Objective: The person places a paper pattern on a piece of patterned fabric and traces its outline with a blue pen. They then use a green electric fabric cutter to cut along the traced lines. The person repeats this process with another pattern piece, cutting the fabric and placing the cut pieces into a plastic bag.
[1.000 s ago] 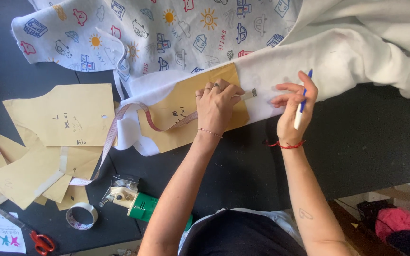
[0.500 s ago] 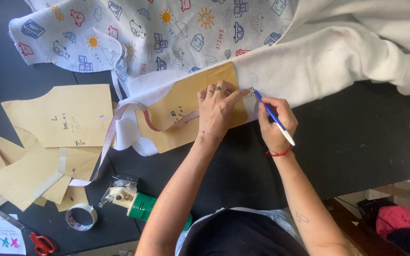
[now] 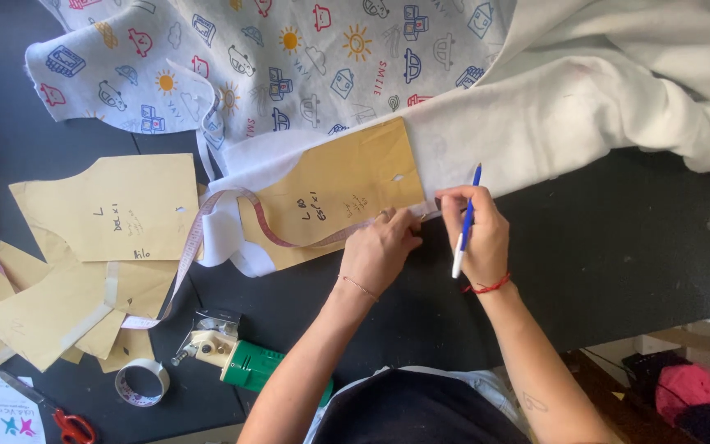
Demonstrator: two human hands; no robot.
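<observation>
- My left hand (image 3: 381, 247) lies curled, fingertips pressing the lower edge of the brown paper pattern (image 3: 334, 193) onto the white fabric (image 3: 527, 136).
- My right hand (image 3: 477, 234) — just beside the left — pinches a blue-and-white pen (image 3: 465, 222), tip up at the fabric's edge.
- A measuring tape (image 3: 207, 230) trails left of my left hand (over the pattern).
- Printed fabric (image 3: 273, 57) lies beyond both hands.

Lower left: I see red-handled scissors (image 3: 71, 427), a tape roll (image 3: 142, 382)
Bottom centre: a green tool (image 3: 244, 364)
Left: loose tan pattern pieces (image 3: 112, 210)
Lower right: pink cloth (image 3: 688, 390)
</observation>
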